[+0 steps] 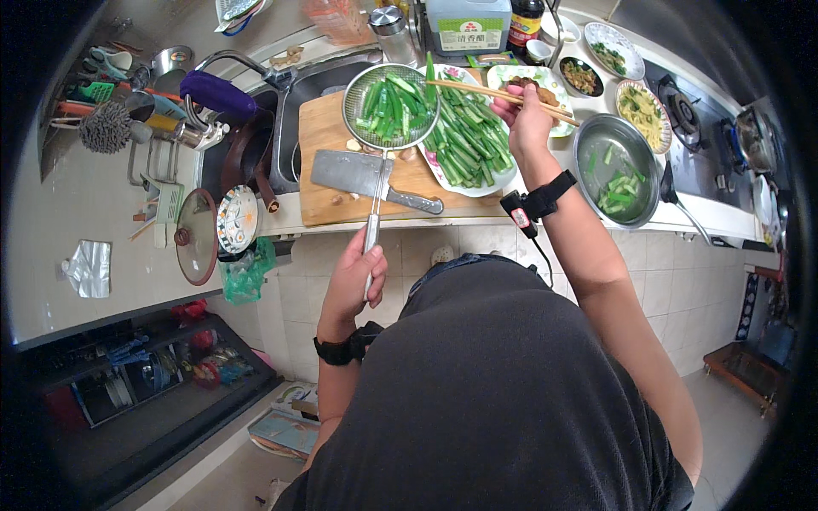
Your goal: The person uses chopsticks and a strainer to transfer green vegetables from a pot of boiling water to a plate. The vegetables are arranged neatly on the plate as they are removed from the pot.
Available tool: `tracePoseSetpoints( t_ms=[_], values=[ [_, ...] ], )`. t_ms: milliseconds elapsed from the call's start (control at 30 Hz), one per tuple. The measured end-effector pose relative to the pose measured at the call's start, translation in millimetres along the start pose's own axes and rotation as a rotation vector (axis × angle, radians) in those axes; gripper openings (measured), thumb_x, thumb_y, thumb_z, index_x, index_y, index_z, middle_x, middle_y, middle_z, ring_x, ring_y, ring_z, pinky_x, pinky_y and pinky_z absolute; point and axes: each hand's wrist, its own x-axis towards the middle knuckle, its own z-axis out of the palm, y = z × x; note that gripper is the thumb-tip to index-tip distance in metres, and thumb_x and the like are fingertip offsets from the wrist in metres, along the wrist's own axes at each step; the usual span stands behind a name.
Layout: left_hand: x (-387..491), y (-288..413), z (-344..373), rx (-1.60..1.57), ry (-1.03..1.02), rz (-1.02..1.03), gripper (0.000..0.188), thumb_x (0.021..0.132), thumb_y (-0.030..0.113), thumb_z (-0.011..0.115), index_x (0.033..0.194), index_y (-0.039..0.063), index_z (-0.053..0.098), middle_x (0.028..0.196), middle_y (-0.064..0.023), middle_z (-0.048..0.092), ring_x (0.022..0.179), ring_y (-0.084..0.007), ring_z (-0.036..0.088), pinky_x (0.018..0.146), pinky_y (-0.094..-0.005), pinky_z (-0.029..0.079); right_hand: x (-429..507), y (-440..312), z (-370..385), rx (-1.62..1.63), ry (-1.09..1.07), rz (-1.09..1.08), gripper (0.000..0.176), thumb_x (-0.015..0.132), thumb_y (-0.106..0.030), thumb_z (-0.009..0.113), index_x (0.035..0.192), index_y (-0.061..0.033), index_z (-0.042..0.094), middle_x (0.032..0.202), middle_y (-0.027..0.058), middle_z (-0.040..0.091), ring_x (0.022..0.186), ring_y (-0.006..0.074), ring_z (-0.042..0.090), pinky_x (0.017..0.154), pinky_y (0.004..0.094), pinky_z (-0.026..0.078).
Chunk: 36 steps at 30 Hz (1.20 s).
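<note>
My left hand (pixel 359 271) grips the metal handle of a mesh strainer (pixel 346 121), which holds cut okra pieces (pixel 393 112) above a wooden cutting board (pixel 319 128). In my right hand (pixel 525 121) is a pair of wooden chopsticks (pixel 473 87); one okra piece (pixel 431 83) is at their tips, over the strainer's right edge. Just right of the strainer, a floral oval plate (pixel 473 190) bears a heap of cut okra (pixel 470 137). A cleaver (pixel 348 172) lies on the board beside garlic cloves. At the right, a metal bowl (pixel 578 153) contains more green pieces in liquid.
Behind the plate stand a large jug (pixel 468 25) and a glass jar (pixel 393 38). Dishes of food, including a patterned bowl (pixel 666 128), sit before the gas stove (pixel 700 150). A ladle (pixel 690 214) lies near the counter edge. The sink (pixel 307 89) and a glass lid (pixel 197 236) are left.
</note>
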Motion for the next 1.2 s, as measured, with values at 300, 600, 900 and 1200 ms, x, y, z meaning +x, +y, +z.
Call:
tracePoseSetpoints(
  t_ms=[300,600,900,1200],
  values=[
    [22.0,15.8,-16.7,-0.282,-0.008,0.064,0.032,0.095,0.016,0.038,0.127,0.012,0.037,0.067,0.0018,0.039,0.037,-0.0034,0.033,0.029,-0.0175,0.029,5.1,-22.0,-25.1,0.159,0.079,-0.014,0.035,0.094,-0.031,0.039,0.094,0.0022,0.051,0.08,0.0138,0.057,0.065,0.0231,0.061,0.062,0.0349,0.057],
    [54.6,36.6,-82.1,-0.277,0.221,0.173,0.02,0.094,0.016,0.041,0.113,0.012,0.044,0.067,0.0032,0.039,0.042,-0.002,0.034,0.031,-0.0158,0.029,-3.7,-4.5,-30.5,-0.131,0.093,-0.08,0.035,0.095,-0.027,0.041,0.081,0.003,0.053,0.074,0.014,0.058,0.057,0.0198,0.061,0.054,0.0309,0.056],
    [72.6,28.6,-117.1,-0.285,0.214,0.224,0.004,0.093,0.016,0.044,0.095,0.013,0.042,0.066,0.004,0.041,0.043,-0.0018,0.036,0.032,-0.0162,0.029,-19.0,17.2,-13.5,-0.382,-0.004,-0.279,0.034,0.094,-0.026,0.044,0.076,0.0011,0.055,0.068,0.0083,0.057,0.053,0.0152,0.06,0.048,0.0259,0.05],
    [73.0,27.8,-133.6,-0.267,0.187,0.181,0.01,0.093,0.015,0.044,0.102,0.012,0.044,0.066,0.0038,0.042,0.041,-0.0021,0.035,0.032,-0.0165,0.029,-30.7,18.4,16.8,-0.378,-0.051,-0.391,0.032,0.095,-0.027,0.043,0.081,-0.0003,0.054,0.075,0.0095,0.058,0.055,0.0159,0.06,0.052,0.0266,0.052]
  ],
)
